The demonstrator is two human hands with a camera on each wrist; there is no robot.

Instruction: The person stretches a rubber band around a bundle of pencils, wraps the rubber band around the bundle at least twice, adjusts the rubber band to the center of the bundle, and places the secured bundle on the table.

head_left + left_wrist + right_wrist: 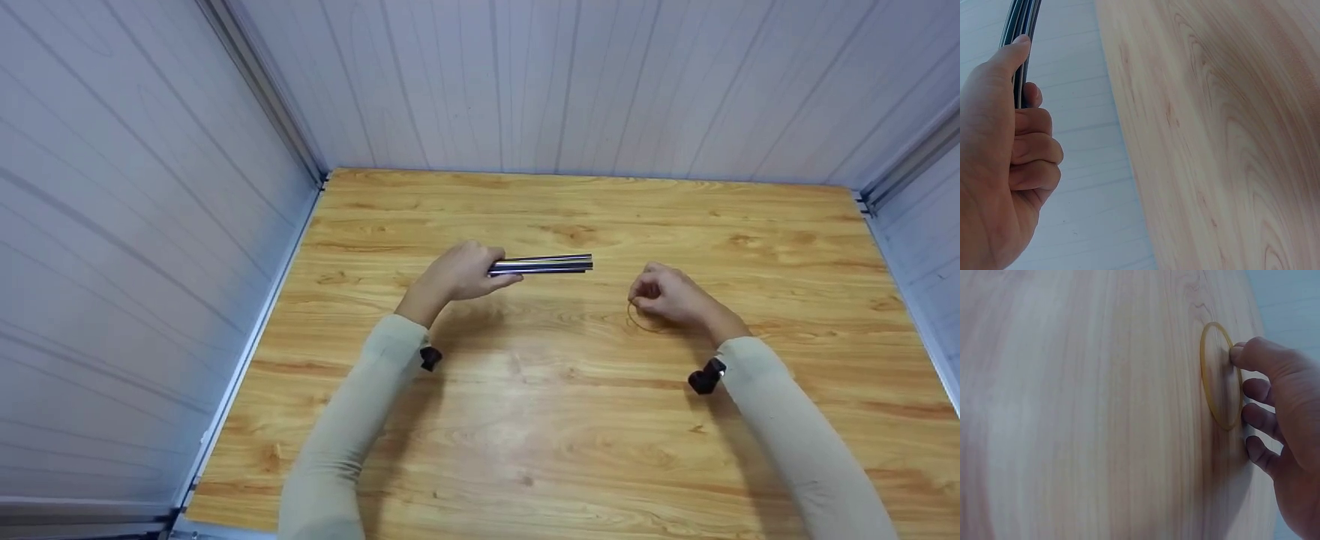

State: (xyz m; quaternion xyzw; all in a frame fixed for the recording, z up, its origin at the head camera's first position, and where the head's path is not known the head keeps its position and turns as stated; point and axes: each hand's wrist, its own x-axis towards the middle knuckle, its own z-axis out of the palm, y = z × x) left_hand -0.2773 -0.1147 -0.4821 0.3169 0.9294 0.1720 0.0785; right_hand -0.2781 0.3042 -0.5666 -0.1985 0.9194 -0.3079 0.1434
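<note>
Your left hand [459, 274] is curled tight round a bunch of shiny silver metal rods [541, 264]. The rods stick out sideways toward your other hand, and they hang a little above the pale wooden counter [570, 420]. In the left wrist view your thumb lies flat along the rods and your other fingers wrap round them.

Your right hand [667, 294] is near the free end of the rods, a bit closer to you. Its fingertips [1237, 354] touch a thin yellow rubber band [1220, 377]. The band lies flat on the counter in a round loop. I cannot tell if you have pinched it yet or are only touching its edge.

I think the step now is to pick up the band. It lies very flat, so press one fingertip on the edge and slide your thumb under. Pinch only the band. Lift it slowly so it does not snap away. Keep the rods level and squeezed together, so none slip out.
</note>
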